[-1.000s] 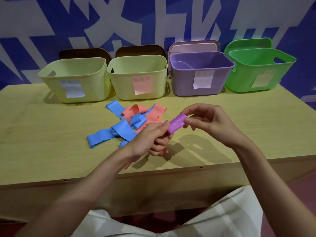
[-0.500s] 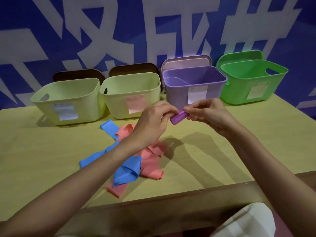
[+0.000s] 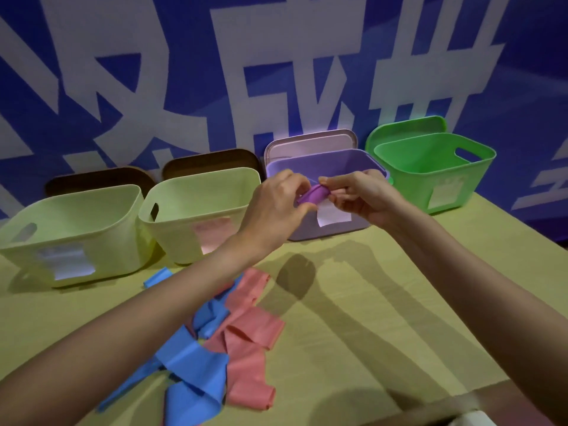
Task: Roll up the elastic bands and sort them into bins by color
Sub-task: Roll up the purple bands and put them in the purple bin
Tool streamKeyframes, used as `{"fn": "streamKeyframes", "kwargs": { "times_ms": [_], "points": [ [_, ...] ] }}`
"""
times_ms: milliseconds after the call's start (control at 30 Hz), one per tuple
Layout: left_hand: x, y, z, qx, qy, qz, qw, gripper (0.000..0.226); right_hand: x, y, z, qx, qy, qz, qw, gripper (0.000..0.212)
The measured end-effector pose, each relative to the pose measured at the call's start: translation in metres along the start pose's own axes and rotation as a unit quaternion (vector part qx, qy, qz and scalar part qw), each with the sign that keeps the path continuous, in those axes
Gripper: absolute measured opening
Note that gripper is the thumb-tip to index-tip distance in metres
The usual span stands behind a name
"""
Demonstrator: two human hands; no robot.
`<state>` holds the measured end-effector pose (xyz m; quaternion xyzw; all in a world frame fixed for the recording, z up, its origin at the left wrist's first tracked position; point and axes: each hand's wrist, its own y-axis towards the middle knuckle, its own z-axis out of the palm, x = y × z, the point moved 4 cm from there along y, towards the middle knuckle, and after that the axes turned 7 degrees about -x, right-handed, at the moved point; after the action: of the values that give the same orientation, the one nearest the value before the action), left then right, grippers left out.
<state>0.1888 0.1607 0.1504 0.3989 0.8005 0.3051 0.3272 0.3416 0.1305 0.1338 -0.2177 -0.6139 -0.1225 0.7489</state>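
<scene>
Held item: rolled purple elastic band [image 3: 313, 193], long axis left-right, raised before the purple plastic bin [image 3: 362, 163] at the table's far edge.
Left hand [image 3: 276, 207]: pinches the roll's left end.
Right hand [image 3: 359, 195]: pinches its right end; nearer the bin.
Remaining: flat, limp blue bands [image 3: 193, 364] and pink bands [image 3: 246, 348], near edge.

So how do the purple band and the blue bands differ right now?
The purple band is rolled tight; the blue bands lie loose and unrolled. The purple band is pinched between left hand and right hand at the purple bin; the blue bands lie untouched on the table.
</scene>
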Motion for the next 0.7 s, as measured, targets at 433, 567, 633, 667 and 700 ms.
{"fn": "streamKeyframes", "kwargs": {
  "times_ms": [433,567,633,667,700],
  "points": [
    [0.038,0.091,0.062,-0.008,-0.008,-0.009,1.000,0.022,0.038,0.096,-0.020,-0.030,-0.111,-0.121,0.986,0.022],
    [0.055,0.095,0.094,0.041,-0.083,-0.136,0.986,0.021,0.034,0.116,-0.044,-0.072,-0.229,-0.237,0.941,0.022],
    [0.072,0.094,0.118,0.093,-0.110,-0.239,0.960,0.021,0.027,0.121,-0.059,-0.106,-0.324,-0.307,0.889,0.020],
    [0.082,0.093,0.130,0.121,-0.128,-0.300,0.938,0.021,0.021,0.123,-0.063,-0.107,-0.355,-0.325,0.870,0.018],
    [0.090,0.092,0.141,0.144,-0.149,-0.363,0.908,0.020,0.015,0.124,-0.066,-0.096,-0.375,-0.335,0.859,0.017]
  ]
}}
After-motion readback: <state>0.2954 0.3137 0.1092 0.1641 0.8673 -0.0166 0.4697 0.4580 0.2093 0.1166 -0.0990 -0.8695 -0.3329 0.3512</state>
